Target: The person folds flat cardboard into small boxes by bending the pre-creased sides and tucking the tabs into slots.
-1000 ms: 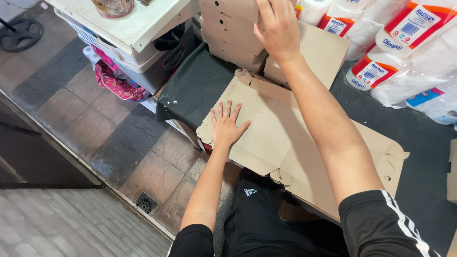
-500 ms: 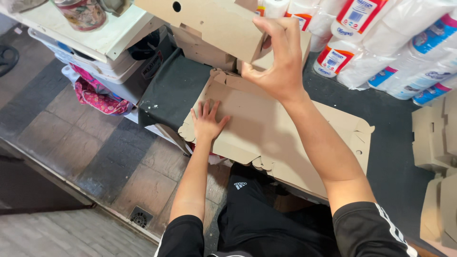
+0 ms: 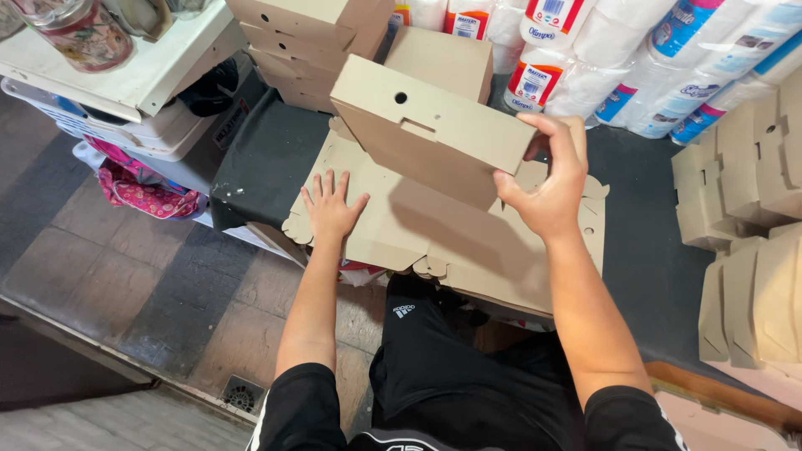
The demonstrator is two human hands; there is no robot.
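My right hand (image 3: 547, 182) grips the right corner of a folded brown cardboard box (image 3: 426, 129) and holds it tilted in the air. Beneath it a flat, unfolded cardboard blank (image 3: 468, 242) lies on a dark table (image 3: 643, 242). My left hand (image 3: 331, 206) rests palm down, fingers spread, on the left part of that blank. A stack of folded boxes (image 3: 309, 50) stands at the back, just beyond the held box.
Wrapped paper-roll packs (image 3: 635, 58) line the back right. More folded cardboard boxes (image 3: 752, 234) stand at the right edge. A white shelf with jars (image 3: 109, 67) and plastic bins sit at the left, over a tiled floor (image 3: 125, 284) with a drain.
My right hand has lifted a folded box off the back stack and brought it toward me over the flat blank. My left hand stays pressed on the blank.
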